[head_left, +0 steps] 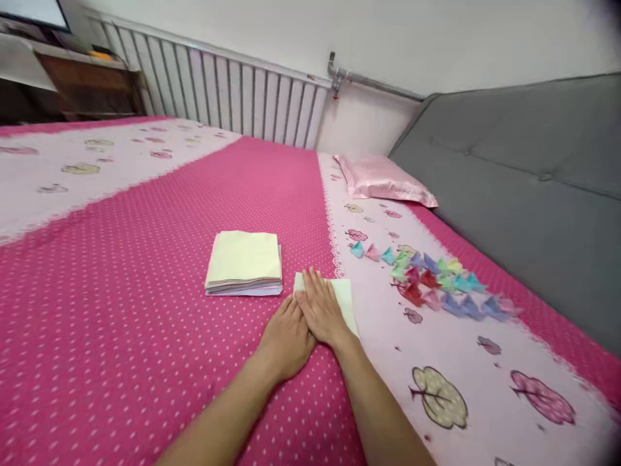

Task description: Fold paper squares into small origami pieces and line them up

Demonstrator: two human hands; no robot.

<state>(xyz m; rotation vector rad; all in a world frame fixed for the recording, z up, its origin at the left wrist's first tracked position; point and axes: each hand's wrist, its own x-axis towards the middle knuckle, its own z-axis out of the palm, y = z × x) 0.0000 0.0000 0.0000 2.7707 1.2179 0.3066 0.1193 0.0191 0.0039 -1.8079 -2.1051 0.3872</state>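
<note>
A sheet of pale green-white paper point(344, 299) lies on the pink bedspread in front of me. My right hand point(321, 309) rests flat on it, fingers stretched out and pointing away from me. Against its left side is my left hand point(290, 336), with its fingers at the sheet's left edge and partly tucked by the right hand. Its visible fingers look laid flat. Just left of the hands sits a stack of square coloured paper point(245, 259) with a pale yellow sheet on top.
Several small folded paper boats point(429, 278) in many colours stand in rows to the right. A pink pillow point(383, 178) lies farther back by the grey headboard point(514, 162). A white radiator point(218, 84) runs along the wall; a desk point(87, 81) stands far left.
</note>
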